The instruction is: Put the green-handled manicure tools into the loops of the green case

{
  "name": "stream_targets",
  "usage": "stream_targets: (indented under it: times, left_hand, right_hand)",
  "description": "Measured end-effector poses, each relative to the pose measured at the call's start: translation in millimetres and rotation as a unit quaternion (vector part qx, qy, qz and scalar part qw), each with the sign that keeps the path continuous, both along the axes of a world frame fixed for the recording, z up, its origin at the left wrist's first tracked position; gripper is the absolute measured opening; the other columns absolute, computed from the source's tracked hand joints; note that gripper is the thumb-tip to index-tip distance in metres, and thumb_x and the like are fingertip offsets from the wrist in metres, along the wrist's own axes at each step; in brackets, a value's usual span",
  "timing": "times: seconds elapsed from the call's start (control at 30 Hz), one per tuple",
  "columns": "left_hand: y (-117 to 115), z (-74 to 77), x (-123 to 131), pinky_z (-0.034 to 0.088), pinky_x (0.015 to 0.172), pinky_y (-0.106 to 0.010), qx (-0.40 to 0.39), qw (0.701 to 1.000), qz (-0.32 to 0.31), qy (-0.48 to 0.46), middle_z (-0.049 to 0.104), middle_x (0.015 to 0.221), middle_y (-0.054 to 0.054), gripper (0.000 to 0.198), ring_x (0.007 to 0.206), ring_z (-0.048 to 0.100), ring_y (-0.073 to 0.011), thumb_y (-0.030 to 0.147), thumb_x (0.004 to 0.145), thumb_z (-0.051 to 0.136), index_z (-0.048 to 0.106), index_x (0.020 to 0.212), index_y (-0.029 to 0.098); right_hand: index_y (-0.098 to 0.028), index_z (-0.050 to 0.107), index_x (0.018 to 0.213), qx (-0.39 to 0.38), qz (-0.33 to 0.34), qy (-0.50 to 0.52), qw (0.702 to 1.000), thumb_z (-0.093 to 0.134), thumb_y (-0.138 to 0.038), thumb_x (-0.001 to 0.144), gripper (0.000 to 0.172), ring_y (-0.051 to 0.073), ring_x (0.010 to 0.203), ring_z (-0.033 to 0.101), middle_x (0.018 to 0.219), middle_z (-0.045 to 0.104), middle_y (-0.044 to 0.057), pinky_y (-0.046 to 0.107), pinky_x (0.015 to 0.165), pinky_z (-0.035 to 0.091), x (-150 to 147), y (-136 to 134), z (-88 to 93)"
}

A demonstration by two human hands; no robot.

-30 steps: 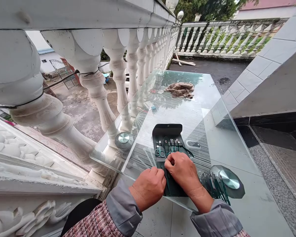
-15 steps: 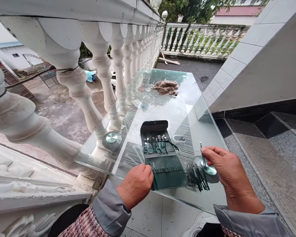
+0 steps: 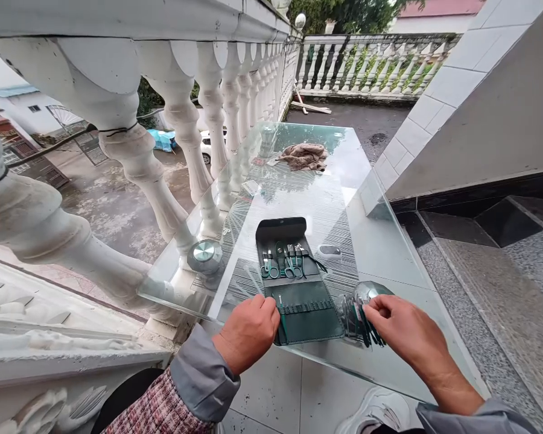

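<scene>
A dark green manicure case [image 3: 314,328] lies unfolded on the glass table. Its upper panel carries small scissors [image 3: 293,271], nail clippers [image 3: 294,250] and other tools. One slim green-handled tool [image 3: 283,322] sits at the left end of the lower panel's row of loops; the other loops look unfilled. My left hand [image 3: 250,333] is closed on the case's lower left edge. To the right of the case lies a pile of thin dark tools [image 3: 364,325]. My right hand [image 3: 409,337] reaches into this pile with thumb and forefinger pinched; what is between them is hidden.
A crumpled brown cloth [image 3: 304,157] lies toward the table's far end, and a small oval object [image 3: 329,249] shows right of the case. Round metal discs [image 3: 207,256] support the glass [image 3: 384,253]. A white balustrade [image 3: 181,126] runs along the left; stone steps [image 3: 502,289] are at right.
My right hand has come down to the tool pile; the thin tool it held upright no longer shows above its fingers. My left hand stays at the case edge.
</scene>
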State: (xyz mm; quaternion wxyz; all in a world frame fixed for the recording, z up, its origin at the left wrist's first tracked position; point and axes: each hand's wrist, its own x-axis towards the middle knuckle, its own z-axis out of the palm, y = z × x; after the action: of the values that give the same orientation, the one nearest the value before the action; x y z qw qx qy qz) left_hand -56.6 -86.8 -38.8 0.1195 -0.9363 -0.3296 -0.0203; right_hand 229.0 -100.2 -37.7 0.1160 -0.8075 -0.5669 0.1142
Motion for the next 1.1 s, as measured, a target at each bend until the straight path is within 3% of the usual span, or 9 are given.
stream_targets:
  times: [0.17,0.33,0.4,0.57,0.73,1.1]
  left_hand:
    - [-1,2.3,0,0.036,0.053,-0.027,-0.009,1.0,0.002,0.0,0.047,0.074,-0.004,0.016,0.066,0.046,-0.017,0.002,0.084,0.043,0.048,0.077,0.015]
    - [-1,4.2,-1,0.037,0.054,-0.027,-0.014,1.0,0.008,-0.005,0.048,0.074,-0.004,0.015,0.066,0.046,-0.0172,0.003,0.085,0.043,0.048,0.077,0.015]
    - [-1,4.9,-2,0.036,0.053,-0.027,-0.014,1.0,0.009,-0.008,0.048,0.073,-0.003,0.016,0.066,0.046,-0.0172,0.004,0.085,0.043,0.047,0.076,0.016]
    - [-5,3.9,-5,0.035,0.05,-0.028,-0.021,0.999,-0.025,-0.025,0.047,0.071,-0.003,0.02,0.063,0.046,-0.0168,0.006,0.086,0.041,0.044,0.071,0.018]
    - [-6,0.5,-6,0.034,0.049,-0.026,-0.025,1.0,0.001,-0.018,0.047,0.069,-0.003,0.02,0.061,0.047,-0.0169,0.0,0.08,0.042,0.043,0.07,0.018]
    - [-5,0.4,-6,0.037,0.049,-0.027,-0.05,0.999,-0.011,-0.009,0.049,0.07,-0.003,0.019,0.061,0.047,-0.0166,0.0,0.077,0.045,0.045,0.07,0.017]
  right_hand:
    - [-0.023,0.058,0.07,0.195,0.13,0.03,0.972,0.048,-0.038,0.08,0.02,0.019,0.075,0.053,0.073,0.06,0.003,0.03,0.065,0.04,-25,-4,-0.6]
    - [-0.021,0.058,0.074,0.205,0.37,0.097,0.901,0.044,-0.021,0.088,0.02,0.015,0.072,0.05,0.072,0.058,0.004,0.029,0.067,0.039,-81,-17,-3.6]
    - [-0.02,0.058,0.076,0.213,0.406,0.1,0.883,0.042,-0.017,0.089,0.021,0.015,0.071,0.048,0.072,0.057,0.003,0.029,0.065,0.039,-95,-20,-6.3]
    - [-0.02,0.055,0.077,0.198,0.43,0.093,0.876,0.057,-0.019,0.082,0.005,0.016,0.073,0.047,0.074,0.056,0.002,0.029,0.064,0.038,-102,-17,-8.0]
    - [-0.021,0.047,0.073,0.151,0.409,0.091,0.895,0.067,-0.018,0.071,0.02,0.016,0.072,0.045,0.074,0.053,0.0,0.028,0.062,0.037,-102,-13,-7.0]
    - [-0.021,0.04,0.067,0.065,0.315,0.141,0.936,0.064,-0.013,0.065,0.025,0.014,0.071,0.044,0.071,0.051,-0.003,0.026,0.059,0.034,-115,-12,0.0]
